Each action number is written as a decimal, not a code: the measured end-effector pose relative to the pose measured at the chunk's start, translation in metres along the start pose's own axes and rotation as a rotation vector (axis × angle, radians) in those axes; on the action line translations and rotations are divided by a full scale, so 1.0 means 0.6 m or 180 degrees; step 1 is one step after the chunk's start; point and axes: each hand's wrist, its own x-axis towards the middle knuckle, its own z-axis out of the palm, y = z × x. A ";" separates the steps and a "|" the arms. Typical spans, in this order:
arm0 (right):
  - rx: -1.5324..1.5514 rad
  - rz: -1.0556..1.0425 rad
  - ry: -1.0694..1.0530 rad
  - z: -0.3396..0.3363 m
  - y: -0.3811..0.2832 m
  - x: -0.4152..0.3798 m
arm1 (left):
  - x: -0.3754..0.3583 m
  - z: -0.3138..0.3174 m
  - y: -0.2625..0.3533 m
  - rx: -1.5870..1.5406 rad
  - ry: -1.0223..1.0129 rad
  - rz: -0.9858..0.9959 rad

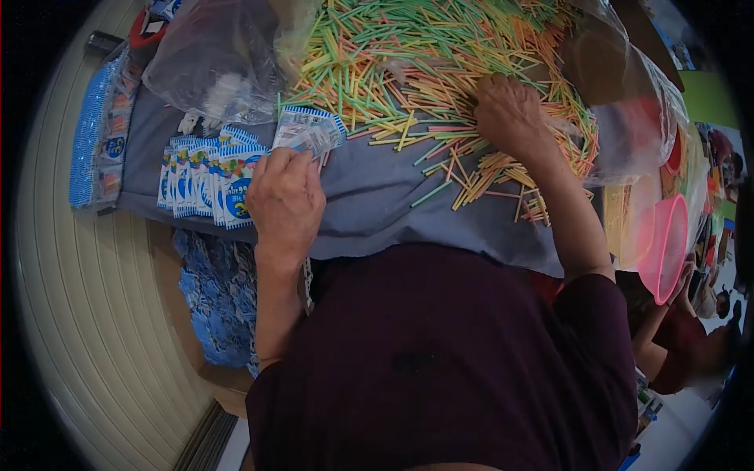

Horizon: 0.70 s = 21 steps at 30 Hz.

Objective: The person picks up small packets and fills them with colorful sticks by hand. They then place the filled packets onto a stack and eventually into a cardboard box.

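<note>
My left hand (287, 192) is closed, its fingertips pinching the lower edge of a small plastic packet (318, 125) with blue striped ends and a see-through face. Just left of that hand lies an overlapping row of similar printed packets (236, 196) in blue and white. My right hand (509, 110) reaches into a wide pile of thin coloured sticks (440, 86) in yellow, green, orange and pink. Its fingers curl down among the sticks, and their tips are hidden, so what they grip cannot be made out.
A grey cloth (353, 212) covers the work surface. Clear plastic bags (212, 59) lie around the pile. At the left edge is a blue-striped strip of packets (98, 133). On the right, another person (679, 337) is by a pink mesh basket (667, 247). Below left stands an open cardboard box (228, 385).
</note>
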 end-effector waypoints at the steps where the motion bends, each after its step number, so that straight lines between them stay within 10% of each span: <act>1: 0.0057 -0.0066 0.0091 -0.001 0.002 0.002 | 0.001 0.000 -0.004 -0.0033 -0.0022 -0.0013; 13: 0.4128 0.1003 0.1668 0.009 0.039 -0.039 | 0.006 -0.003 -0.016 -0.0461 -0.0016 -0.0119; 18: 0.6269 0.1250 0.1745 -0.035 0.043 0.013 | 0.011 -0.008 -0.001 -0.0173 -0.0108 -0.0051; 21: 0.7432 0.0485 0.0631 -0.014 0.073 0.063 | 0.016 -0.003 -0.007 -0.0217 -0.0067 -0.0096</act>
